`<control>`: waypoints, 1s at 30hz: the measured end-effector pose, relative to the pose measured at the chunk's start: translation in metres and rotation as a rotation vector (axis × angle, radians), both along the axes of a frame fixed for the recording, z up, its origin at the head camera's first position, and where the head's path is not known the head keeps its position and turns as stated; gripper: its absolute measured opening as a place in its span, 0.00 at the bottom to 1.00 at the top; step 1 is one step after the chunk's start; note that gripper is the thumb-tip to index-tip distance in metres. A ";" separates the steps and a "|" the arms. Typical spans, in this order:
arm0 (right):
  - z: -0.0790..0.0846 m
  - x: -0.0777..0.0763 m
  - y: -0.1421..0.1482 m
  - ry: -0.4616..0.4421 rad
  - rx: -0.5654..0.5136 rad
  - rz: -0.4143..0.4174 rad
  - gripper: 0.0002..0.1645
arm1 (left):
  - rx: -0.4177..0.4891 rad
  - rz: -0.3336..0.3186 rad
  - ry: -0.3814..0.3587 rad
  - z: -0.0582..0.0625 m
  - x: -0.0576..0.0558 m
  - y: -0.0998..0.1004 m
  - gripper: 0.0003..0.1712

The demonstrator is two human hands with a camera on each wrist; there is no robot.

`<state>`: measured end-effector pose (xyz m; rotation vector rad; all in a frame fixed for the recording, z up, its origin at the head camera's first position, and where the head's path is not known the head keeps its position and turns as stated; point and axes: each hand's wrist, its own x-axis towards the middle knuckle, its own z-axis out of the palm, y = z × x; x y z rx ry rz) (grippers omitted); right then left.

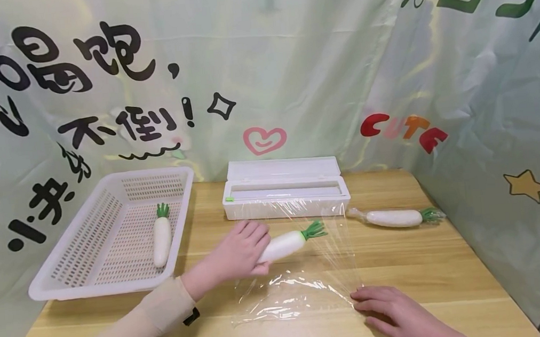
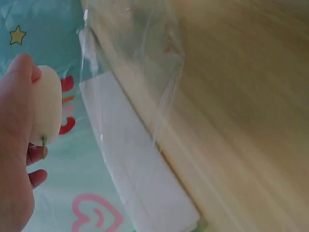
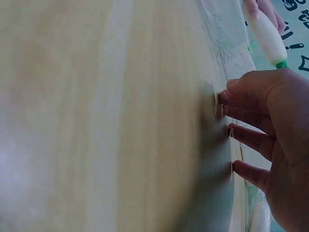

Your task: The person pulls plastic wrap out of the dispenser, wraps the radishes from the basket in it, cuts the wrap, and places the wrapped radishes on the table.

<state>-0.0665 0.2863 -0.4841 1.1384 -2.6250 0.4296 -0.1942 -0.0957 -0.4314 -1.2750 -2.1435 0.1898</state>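
My left hand grips a white radish by its blunt end, its green leafy top pointing right. The radish is held over a sheet of clear plastic wrap that stretches from the dispenser box toward me across the table. In the left wrist view, the radish sits between thumb and fingers. My right hand is at the near right corner of the wrap, palm down, fingers extended and spread. The right wrist view has its fingertips right at the tabletop by the wrap.
A white perforated basket at the left holds another radish. To the right of the lidded box lies a radish wrapped in film. A printed curtain hangs behind the wooden table.
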 end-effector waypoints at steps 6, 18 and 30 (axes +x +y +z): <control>-0.001 0.000 -0.001 0.031 -0.029 0.023 0.18 | -0.096 -0.028 -0.036 -0.013 0.001 0.017 0.31; -0.001 -0.001 -0.001 0.036 -0.009 0.019 0.17 | -0.343 0.029 -0.092 -0.026 0.005 0.037 0.35; 0.001 -0.001 -0.002 0.043 0.012 0.018 0.17 | -0.373 0.077 -0.186 -0.036 0.010 0.040 0.36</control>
